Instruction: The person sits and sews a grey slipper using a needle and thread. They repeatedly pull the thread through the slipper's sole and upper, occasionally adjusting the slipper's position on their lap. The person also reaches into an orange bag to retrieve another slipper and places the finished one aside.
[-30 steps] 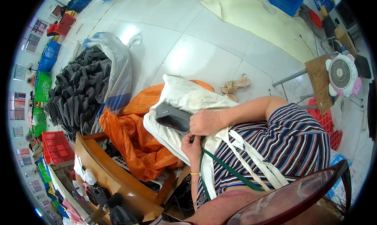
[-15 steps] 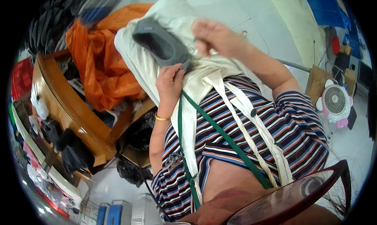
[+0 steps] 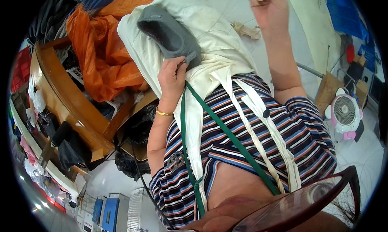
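The cream cloth [image 3: 218, 42] draped over our lap is the biggest thing here, with the orange fabric [image 3: 101, 54] heaped beside it on the left and the wooden bench [image 3: 60, 102] beyond that. On the cloth lies the grey slipper [image 3: 169, 33], its dark opening turned toward the orange heap. Our left hand [image 3: 171, 76] is curled shut at the slipper's near end, thumb and fingers pinching its edge. Our right hand [image 3: 268, 7] is raised well above the cloth with its fingers loosely folded in; it may hold something thin, but at the picture's rim we cannot tell. The work in hand seems to be at that pinched edge. To do it well, we judge, we should keep the left pinch firm so the soft upper does not fold, rest the slipper flat on the cloth, and bring the right hand down close beside the pinch, not far along the slipper.
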A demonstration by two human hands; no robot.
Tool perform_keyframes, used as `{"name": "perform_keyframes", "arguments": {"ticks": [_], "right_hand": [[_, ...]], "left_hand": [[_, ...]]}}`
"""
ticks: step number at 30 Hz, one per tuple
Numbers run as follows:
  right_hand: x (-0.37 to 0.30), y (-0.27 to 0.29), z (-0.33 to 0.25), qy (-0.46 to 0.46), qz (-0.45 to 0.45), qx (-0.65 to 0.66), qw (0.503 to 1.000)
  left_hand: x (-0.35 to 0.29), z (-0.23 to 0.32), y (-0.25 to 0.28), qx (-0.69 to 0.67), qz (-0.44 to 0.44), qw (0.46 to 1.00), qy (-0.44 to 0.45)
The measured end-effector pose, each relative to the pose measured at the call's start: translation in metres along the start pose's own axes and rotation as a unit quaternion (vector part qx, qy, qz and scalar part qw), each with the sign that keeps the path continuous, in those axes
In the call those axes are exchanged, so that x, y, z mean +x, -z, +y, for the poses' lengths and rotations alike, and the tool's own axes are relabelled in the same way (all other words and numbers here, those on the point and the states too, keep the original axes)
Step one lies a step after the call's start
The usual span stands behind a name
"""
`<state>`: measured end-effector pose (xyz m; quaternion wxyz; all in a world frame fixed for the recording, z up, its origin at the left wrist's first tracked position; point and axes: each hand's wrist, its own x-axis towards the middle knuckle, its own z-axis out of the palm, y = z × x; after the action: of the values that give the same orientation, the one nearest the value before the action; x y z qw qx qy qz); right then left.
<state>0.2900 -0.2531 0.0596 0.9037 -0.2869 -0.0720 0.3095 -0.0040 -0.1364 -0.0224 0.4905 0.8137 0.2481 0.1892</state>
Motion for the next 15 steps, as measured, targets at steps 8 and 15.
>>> {"name": "perform_keyframes", "arguments": {"ticks": [8,15], "right_hand": [[0.025,0.001,-0.025,0.096,0.083,-0.104,0.987],[-0.029,-0.01,0.061,-0.117,-0.24,-0.564,0.781]], "left_hand": [[-0.003,-0.006,0.006,0.033,0.011,0.999,-0.024],[0.0,-0.005,0.008,0.033,0.005,0.999,-0.023]]}}
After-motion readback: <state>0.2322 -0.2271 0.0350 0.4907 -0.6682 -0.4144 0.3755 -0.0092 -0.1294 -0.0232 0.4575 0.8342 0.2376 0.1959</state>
